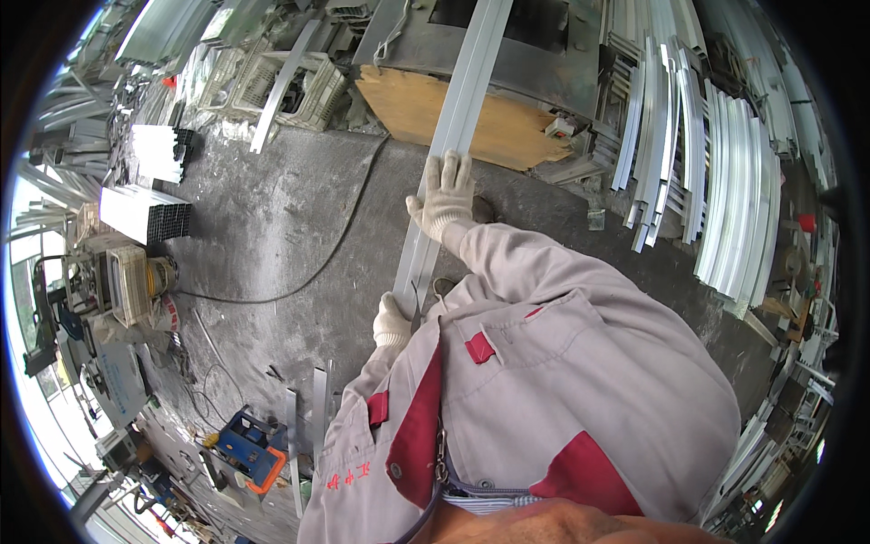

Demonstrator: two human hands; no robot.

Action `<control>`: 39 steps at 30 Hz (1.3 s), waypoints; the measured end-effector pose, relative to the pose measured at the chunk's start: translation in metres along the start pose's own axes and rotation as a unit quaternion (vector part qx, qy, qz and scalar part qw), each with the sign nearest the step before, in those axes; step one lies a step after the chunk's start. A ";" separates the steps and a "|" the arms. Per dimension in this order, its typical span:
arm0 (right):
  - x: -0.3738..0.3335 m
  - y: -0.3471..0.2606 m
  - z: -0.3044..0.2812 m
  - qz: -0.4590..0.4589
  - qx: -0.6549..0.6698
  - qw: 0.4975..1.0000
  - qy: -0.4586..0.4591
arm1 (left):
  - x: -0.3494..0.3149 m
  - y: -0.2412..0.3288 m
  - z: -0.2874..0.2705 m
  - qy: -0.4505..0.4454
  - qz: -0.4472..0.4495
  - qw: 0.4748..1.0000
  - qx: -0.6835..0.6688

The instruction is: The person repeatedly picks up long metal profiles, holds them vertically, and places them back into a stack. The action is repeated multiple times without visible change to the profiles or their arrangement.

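Note:
A long silvery metal profile (460,104) with lengthwise ridges runs from the far edge of the view down to my body. My right hand (444,195), in a white knit glove, lies flat across it with the fingers stretched out. Nearer my body, my left hand (391,325), gloved too, is closed round the profile's left edge; its fingertips are partly hidden. A thin dark pointed piece (416,308) shows beside the left hand, and I cannot make out whether that hand holds it. The near end of the profile is hidden by my jacket.
Ahead, a grey metal-topped bench (399,50) with a wooden panel (426,109) stands under the profile. Stacked profiles (739,181) lie at right, bundles (145,213) at left. A cable (340,245) crosses the floor; a blue toolbox (249,444) sits at lower left.

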State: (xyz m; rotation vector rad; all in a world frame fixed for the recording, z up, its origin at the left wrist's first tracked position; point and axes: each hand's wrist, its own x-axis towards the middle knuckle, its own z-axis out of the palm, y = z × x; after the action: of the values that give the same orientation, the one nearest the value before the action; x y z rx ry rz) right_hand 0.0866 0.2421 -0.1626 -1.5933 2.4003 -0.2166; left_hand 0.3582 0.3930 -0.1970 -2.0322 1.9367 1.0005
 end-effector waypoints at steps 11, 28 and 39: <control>0.277 0.113 -0.113 0.034 -0.017 0.994 0.102 | 0.158 0.295 -0.094 0.005 0.058 0.997 0.041; 0.353 0.194 -0.152 0.071 -0.069 0.990 0.100 | 0.184 0.418 -0.113 -0.066 0.084 0.994 0.022; 0.194 0.140 -0.091 0.055 -0.056 0.993 0.088 | 0.100 0.270 -0.049 -0.059 0.065 0.996 0.009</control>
State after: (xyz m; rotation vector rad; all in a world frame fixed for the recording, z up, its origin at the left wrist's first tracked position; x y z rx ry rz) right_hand -0.1349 0.1164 -0.1360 -1.5415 2.6693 -0.2124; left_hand 0.1170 0.2440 -0.1277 -1.8138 2.0299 1.1010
